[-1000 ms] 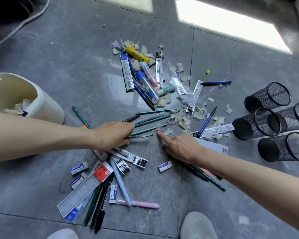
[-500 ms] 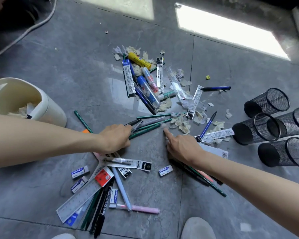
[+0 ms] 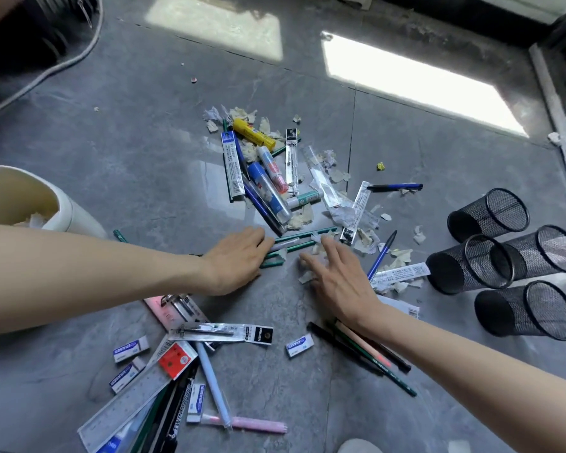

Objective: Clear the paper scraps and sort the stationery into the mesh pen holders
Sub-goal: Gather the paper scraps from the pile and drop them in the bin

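My right hand [image 3: 337, 276] has gone from pointing to splayed flat on the paper scraps [image 3: 307, 277] at centre frame. My left hand [image 3: 236, 261] covers the green pencils [image 3: 307, 233] (gripped or just pinned, I can't tell). Scraps first, I judge; the mesh pen holders [image 3: 451, 263] wait at right.

Left hand [image 3: 234, 261] touches pencils [image 3: 303, 235]; right hand [image 3: 339, 282] touches paper scraps [image 3: 306, 276].

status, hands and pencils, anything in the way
Left hand flat on green pencils. Right hand spread over paper scraps. Mesh pen holders on their sides, right. Scraps tangled among pencils.
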The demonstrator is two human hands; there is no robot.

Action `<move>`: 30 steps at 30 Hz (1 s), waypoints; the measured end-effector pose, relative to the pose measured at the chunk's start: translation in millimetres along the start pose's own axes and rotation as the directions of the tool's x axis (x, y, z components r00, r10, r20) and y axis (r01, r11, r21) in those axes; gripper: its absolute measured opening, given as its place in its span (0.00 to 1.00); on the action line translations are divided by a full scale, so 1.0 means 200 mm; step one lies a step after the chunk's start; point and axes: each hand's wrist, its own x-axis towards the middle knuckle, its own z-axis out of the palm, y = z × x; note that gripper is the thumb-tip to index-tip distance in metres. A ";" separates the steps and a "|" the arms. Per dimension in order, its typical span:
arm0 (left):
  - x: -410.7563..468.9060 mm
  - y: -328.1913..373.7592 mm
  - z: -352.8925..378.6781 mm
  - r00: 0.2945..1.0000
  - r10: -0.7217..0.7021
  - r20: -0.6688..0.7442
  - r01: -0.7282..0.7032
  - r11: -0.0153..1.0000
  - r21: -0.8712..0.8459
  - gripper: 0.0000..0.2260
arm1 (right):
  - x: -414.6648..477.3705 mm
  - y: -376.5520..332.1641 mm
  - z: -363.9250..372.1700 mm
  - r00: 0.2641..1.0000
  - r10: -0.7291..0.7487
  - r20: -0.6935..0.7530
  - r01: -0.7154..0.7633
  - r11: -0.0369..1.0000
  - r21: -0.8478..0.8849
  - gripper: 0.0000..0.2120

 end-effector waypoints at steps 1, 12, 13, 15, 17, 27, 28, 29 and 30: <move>0.01 0.01 0.00 1.000 0.005 -0.016 -0.004 1.000 0.011 0.14 | 0.00 0.01 0.00 1.000 -0.022 0.020 0.022 1.000 0.001 0.22; -0.15 -0.10 -0.05 0.962 -0.130 0.241 0.071 0.969 0.237 0.13 | -0.01 0.09 -0.03 0.981 0.069 0.181 -0.106 0.974 0.202 0.28; -0.16 -0.11 -0.07 0.941 -0.116 0.318 0.025 0.961 0.277 0.15 | -0.01 0.10 -0.03 0.983 0.078 0.168 -0.119 0.962 0.247 0.28; -0.17 -0.11 -0.07 0.893 -0.090 0.441 -0.076 0.935 0.345 0.16 | -0.01 0.12 -0.03 0.990 0.075 0.119 -0.106 0.954 0.282 0.30; -0.16 -0.11 -0.07 0.875 -0.082 0.477 -0.104 0.931 0.350 0.18 | -0.03 0.14 -0.03 0.995 0.052 0.082 -0.071 0.965 0.253 0.32; -0.03 -0.03 -0.04 0.874 0.161 0.458 -0.219 0.973 0.076 0.15 | -0.01 -0.14 -0.07 0.946 -0.311 -0.090 0.323 0.924 0.206 0.18; -0.03 -0.03 -0.04 0.873 0.146 0.465 -0.194 0.979 0.056 0.14 | 0.00 -0.16 -0.07 0.921 -0.381 -0.083 0.390 0.899 0.201 0.19; -0.03 -0.04 -0.04 0.871 0.137 0.472 -0.178 0.983 0.044 0.14 | 0.00 -0.18 -0.06 0.896 -0.441 -0.053 0.443 0.876 0.190 0.21; -0.04 -0.05 -0.05 0.868 0.132 0.479 -0.170 0.985 0.035 0.14 | 0.00 -0.19 -0.04 0.875 -0.484 -0.016 0.479 0.860 0.175 0.22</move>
